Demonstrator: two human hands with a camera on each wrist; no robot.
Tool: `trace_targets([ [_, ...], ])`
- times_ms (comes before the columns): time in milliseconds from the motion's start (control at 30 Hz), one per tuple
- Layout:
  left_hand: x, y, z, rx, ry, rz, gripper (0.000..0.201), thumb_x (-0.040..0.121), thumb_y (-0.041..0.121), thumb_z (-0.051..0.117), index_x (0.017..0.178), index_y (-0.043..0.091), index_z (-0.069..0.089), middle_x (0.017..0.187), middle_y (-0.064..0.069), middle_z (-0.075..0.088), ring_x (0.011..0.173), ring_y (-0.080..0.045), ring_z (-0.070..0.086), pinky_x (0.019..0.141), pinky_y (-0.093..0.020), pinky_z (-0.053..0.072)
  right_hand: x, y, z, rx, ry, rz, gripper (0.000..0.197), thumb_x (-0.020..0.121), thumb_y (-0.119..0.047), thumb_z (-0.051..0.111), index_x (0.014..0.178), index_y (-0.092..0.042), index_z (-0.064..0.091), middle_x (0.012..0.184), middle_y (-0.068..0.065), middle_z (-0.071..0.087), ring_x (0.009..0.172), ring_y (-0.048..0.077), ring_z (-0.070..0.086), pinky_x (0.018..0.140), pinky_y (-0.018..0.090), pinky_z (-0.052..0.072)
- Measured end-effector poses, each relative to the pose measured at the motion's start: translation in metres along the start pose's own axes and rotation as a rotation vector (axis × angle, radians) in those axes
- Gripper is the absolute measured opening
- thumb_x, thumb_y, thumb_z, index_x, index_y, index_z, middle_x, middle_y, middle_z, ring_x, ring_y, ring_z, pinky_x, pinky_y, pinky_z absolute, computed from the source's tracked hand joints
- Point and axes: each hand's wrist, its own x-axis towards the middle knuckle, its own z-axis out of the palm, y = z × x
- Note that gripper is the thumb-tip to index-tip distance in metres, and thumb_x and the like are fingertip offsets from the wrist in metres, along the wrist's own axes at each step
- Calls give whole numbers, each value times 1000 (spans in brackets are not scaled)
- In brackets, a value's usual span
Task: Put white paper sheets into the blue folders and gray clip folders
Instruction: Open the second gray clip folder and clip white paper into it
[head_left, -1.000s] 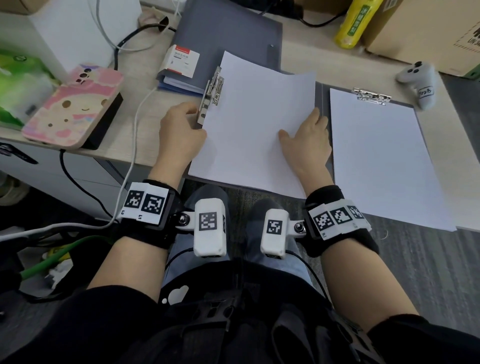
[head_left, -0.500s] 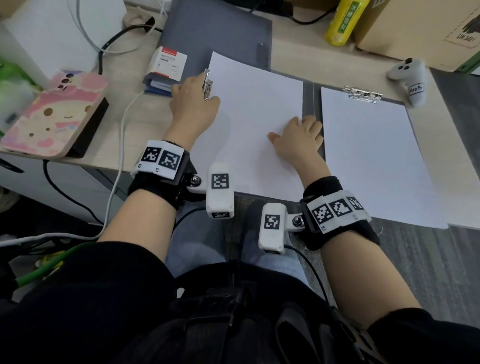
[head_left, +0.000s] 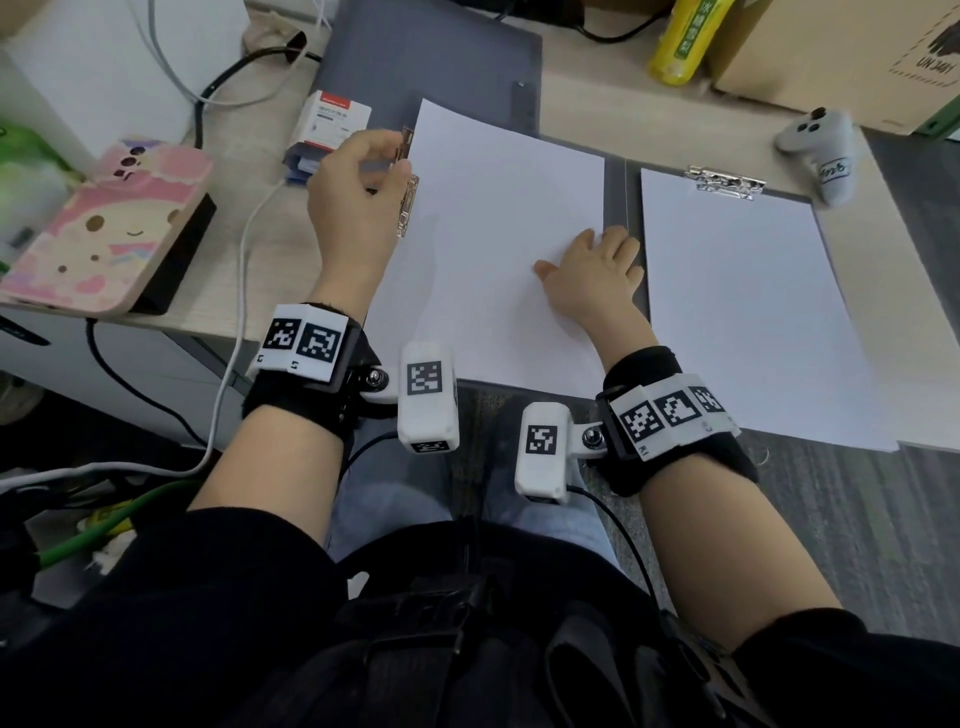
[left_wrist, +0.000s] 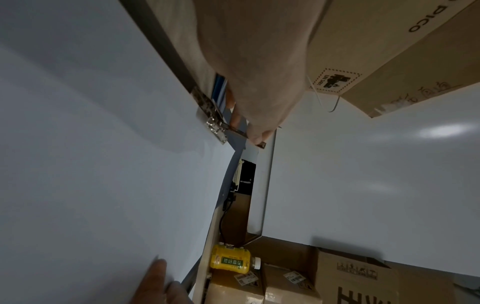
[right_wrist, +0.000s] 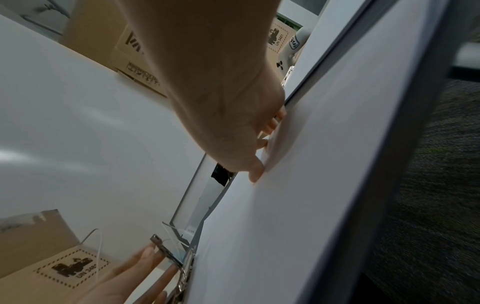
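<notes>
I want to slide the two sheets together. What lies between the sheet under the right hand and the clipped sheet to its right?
Only a bare strip of gray clip folder, seen in the head view; the right hand's fingertips reach it.

At the desk's far right corner your cardboard box (head_left: 831, 57) carries a dashed-frame stamp reading "UN 3481". In your left wrist view a second cardboard carton (left_wrist: 405, 47) shows "PICO" along its edge. The writing on the yellow bottle (head_left: 680, 41) and the small white box (head_left: 332, 122) is not legible.
</notes>
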Motion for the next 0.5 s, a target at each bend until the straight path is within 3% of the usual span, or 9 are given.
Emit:
trace_targets([
  [100,-4,-3,-3,6,43,20,21,86,24,61,103,17,69,92,13,65,76,1,59,72,-9,46,-1,0,1,-6,-1,-1,69,98,-43,38,147,1,15,150,18,14,140,32,13,113,40,16],
  [200,-9,-5,-5,-23,75,-10,26,87,35,58,95,16,73,81,12,67,72,1,57,77,-21,47,-2,-1,1,-11,3,1,68,99,-42,37,147,0,15,150,18,15,140,32,13,113,40,17],
  [267,-12,-8,-6,-36,80,-30,30,89,38,57,84,13,73,70,12,65,63,4,54,71,-22,47,-3,-1,2,-19,5,2,67,99,-42,36,147,0,15,150,18,16,140,31,14,112,40,18],
  [333,-13,-12,-7,-21,72,-43,33,89,39,58,77,12,72,64,9,64,54,7,51,63,-16,43,-4,-1,2,-25,7,3,68,99,-42,35,148,0,14,150,18,16,140,32,14,112,40,18],
  [433,-12,-16,-9,-19,102,-55,27,88,29,60,92,8,75,83,0,72,58,12,54,66,-6,41,-5,-1,3,-18,13,-3,68,99,-42,35,148,0,14,149,18,18,138,32,16,111,41,18],
  [500,-12,-14,-10,-5,106,-89,23,88,27,58,94,11,75,85,5,71,66,5,57,68,-7,41,-5,-1,4,-16,19,-4,67,99,-41,35,148,0,14,148,17,19,137,32,18,110,41,20],
])
